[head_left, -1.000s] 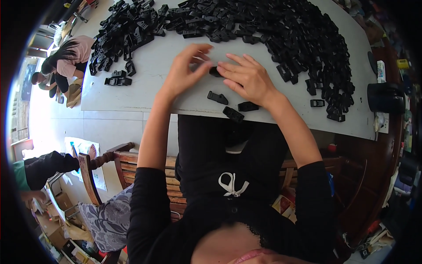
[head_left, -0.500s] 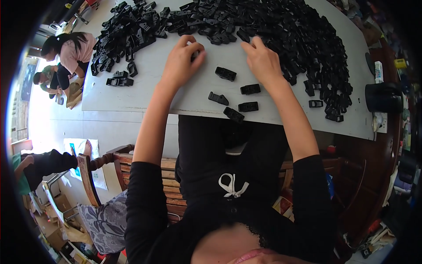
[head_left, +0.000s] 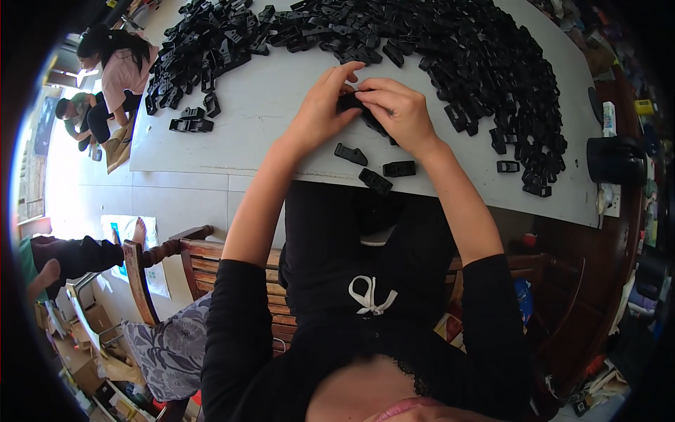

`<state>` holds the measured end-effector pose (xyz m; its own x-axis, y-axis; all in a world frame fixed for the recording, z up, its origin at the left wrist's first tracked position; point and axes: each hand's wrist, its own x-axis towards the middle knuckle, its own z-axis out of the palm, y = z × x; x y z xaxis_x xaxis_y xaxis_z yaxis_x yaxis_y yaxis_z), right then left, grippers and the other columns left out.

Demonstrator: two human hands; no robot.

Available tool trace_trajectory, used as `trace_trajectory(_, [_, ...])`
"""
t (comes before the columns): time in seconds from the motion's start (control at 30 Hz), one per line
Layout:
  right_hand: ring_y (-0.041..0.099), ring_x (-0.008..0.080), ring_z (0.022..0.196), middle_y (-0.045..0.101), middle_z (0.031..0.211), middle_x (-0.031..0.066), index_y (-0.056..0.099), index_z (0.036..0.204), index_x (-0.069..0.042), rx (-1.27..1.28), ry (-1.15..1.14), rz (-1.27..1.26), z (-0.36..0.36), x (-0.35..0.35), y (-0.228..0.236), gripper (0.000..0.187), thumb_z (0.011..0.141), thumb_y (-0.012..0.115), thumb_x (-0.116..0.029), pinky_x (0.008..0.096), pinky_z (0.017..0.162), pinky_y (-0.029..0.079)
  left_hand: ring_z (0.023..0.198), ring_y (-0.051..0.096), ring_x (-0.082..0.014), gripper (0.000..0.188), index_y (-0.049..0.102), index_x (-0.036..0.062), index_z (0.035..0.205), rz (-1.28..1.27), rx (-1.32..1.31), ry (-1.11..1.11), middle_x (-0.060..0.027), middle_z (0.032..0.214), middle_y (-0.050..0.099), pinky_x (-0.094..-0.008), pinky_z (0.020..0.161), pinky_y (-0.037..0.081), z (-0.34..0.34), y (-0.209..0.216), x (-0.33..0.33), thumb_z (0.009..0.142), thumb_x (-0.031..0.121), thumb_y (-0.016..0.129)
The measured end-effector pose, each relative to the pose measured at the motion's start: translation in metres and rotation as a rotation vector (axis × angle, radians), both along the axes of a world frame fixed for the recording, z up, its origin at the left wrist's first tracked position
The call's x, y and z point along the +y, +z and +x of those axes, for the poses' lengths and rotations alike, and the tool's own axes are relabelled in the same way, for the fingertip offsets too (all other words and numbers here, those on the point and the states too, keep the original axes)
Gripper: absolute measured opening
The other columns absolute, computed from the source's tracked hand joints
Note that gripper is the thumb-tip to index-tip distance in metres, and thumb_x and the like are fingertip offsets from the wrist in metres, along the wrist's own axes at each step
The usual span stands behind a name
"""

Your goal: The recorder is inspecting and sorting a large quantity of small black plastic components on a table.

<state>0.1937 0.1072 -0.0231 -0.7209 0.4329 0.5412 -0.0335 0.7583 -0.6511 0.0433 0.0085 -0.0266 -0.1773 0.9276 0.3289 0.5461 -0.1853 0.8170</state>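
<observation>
My left hand curls around a small black plastic part, holding it above the table. Close against it, my right hand has thumb and fingers pinched together at the part; anything small between those fingertips is hidden. Beneath my right hand, another black part shows only in part. Nearer the table's front edge lie a slim black clip-shaped piece and two blocky black pieces, one on the right and one at the very edge.
A large heap of black plastic parts arcs across the far and right sides of the grey table. A few parts sit apart at the left. Beyond the table, other people sit at left; a wooden bench is below.
My left hand has moved right with the black part. My right hand has come left and nearer from the heap's edge, so both hands now meet over the loose pieces.
</observation>
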Motion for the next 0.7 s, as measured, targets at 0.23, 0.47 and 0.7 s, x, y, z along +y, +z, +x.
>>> trace_trajectory(0.23, [0.059,0.0277,0.116,0.068,0.112,0.0111,0.073,0.097,-0.004,-0.212,-0.014,0.377,0.010,-0.003,0.005,0.019,0.082,0.071,-0.015,0.0393,0.098,0.047,0.097,0.063,-0.0198,0.069,0.045,0.0087,0.135,-0.003,-0.064,0.022,-0.0088,0.115,0.054,-0.0337,0.092,0.052,-0.001,-0.007,0.000,0.073,-0.009,0.069])
trace_trajectory(0.47, [0.054,0.0272,0.123,0.068,0.115,0.0078,0.074,0.100,-0.008,-0.312,0.156,0.059,0.018,0.015,0.014,0.024,0.086,0.068,-0.026,0.0384,0.099,0.045,0.093,0.063,-0.0142,0.045,0.059,0.0066,0.121,-0.089,-0.021,-0.116,-0.0072,0.109,0.057,-0.0282,0.079,0.053,-0.024,-0.001,-0.016,0.079,-0.001,0.070])
trace_trajectory(0.7, [0.065,0.0286,0.087,0.062,0.091,0.0113,0.065,0.091,-0.005,-0.282,-0.508,0.270,-0.018,0.050,0.001,0.012,0.080,0.068,-0.008,0.0356,0.073,0.052,0.082,0.065,-0.0214,0.028,0.064,0.0070,0.107,0.315,0.374,0.571,-0.0080,0.099,0.060,-0.0333,0.072,0.052,-0.066,0.000,0.045,0.080,0.003,0.068])
